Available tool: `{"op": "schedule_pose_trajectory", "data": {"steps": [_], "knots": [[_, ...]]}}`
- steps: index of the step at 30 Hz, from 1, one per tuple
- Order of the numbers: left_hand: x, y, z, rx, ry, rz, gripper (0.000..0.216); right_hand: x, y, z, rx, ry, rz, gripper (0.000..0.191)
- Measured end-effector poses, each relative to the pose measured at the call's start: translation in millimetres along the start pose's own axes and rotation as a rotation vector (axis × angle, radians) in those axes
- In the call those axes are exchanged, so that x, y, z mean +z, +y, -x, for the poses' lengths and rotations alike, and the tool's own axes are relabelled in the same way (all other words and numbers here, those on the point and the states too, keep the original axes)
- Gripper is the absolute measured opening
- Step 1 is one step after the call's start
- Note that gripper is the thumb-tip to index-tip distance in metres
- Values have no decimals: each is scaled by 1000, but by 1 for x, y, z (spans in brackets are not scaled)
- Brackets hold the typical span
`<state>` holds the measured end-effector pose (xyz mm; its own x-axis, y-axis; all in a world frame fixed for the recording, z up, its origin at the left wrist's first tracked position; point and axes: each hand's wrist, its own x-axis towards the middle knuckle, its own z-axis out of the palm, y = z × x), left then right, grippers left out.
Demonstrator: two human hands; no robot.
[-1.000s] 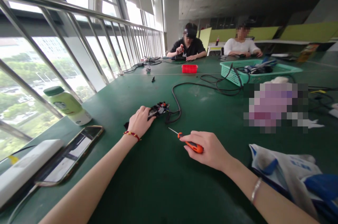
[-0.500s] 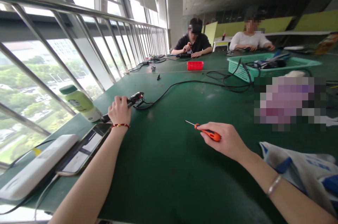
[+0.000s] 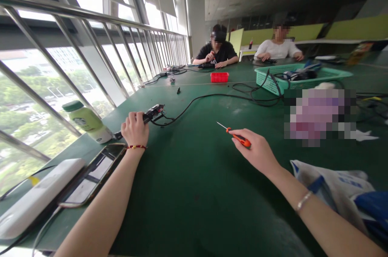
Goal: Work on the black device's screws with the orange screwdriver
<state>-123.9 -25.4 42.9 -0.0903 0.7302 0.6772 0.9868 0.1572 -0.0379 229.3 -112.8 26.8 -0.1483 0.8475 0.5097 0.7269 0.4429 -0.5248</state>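
Note:
My left hand (image 3: 135,129) is wrapped round a black stick-shaped corded device (image 3: 153,113). Its far end looks opened up, with small wires and parts showing where the black cord (image 3: 194,99) joins. The near end of the device pokes out beside the bottle. My right hand (image 3: 256,148) grips an orange and black screwdriver (image 3: 242,140) by its handle. The thin metal shaft points up and left, over the green tabletop (image 3: 188,184), apart from the device.
At left are a green-capped bottle (image 3: 86,121), a phone (image 3: 93,176) and a white power strip (image 3: 42,196). Ahead lie a small black part (image 3: 178,91), a red basket (image 3: 219,77) and a green basket (image 3: 269,83) with cables. A cloth bag (image 3: 333,180) lies at right. Two people sit across.
The view has shifted slightly. My right hand has raised the screwdriver a little, its tip moving up and right. Both hands keep their holds.

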Motion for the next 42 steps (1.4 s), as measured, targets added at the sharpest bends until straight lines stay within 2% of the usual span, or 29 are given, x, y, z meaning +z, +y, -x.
{"op": "schedule_pose_trajectory", "data": {"steps": [3, 5, 7, 10, 12, 15, 18, 21, 24, 28, 30, 32, 36, 39, 42], "knots": [[-3, 10, 4, 60, 31, 51, 31, 3, 4, -1, 43, 11, 12, 27], [-5, 23, 7, 151, 19, 109, 30, 6, 6, -2, 55, 33, 13, 28], [-6, 41, 10, 293, -39, 185, 28, 8, 7, -2, 68, 62, 8, 29], [-7, 77, 11, 583, -136, 307, 29, 10, 9, -3, 91, 82, -4, 29], [-6, 103, 10, 699, -175, 389, 31, 12, 12, -3, 113, 76, -2, 29], [0, 137, 10, 701, -248, 495, 36, 12, 17, -4, 142, 95, 17, 27], [7, 155, 8, 694, -313, 526, 37, 11, 20, -5, 157, 137, 40, 26], [12, 146, 2, 686, -272, 476, 35, 11, 18, -5, 180, 108, 41, 27], [14, 111, -7, 613, -228, 334, 34, 11, 13, -3, 188, 70, 51, 26], [19, 48, -15, 401, -365, 68, 43, 14, 7, -1, 155, 70, 57, 25], [21, 25, -15, 429, -479, 49, 56, 15, 6, 0, 148, 69, 65, 25], [20, 11, -15, 494, -540, 73, 63, 15, 5, 1, 152, 65, 73, 25], [8, 8, -8, 504, -535, 31, 46, 14, 6, 1, 151, 52, 59, 24], [-7, 14, 5, 472, -538, -43, 34, 13, 6, 1, 158, 48, 57, 24], [-23, 26, 23, 503, -525, -49, 31, 14, 4, 1, 174, 54, 86, 27]]}}
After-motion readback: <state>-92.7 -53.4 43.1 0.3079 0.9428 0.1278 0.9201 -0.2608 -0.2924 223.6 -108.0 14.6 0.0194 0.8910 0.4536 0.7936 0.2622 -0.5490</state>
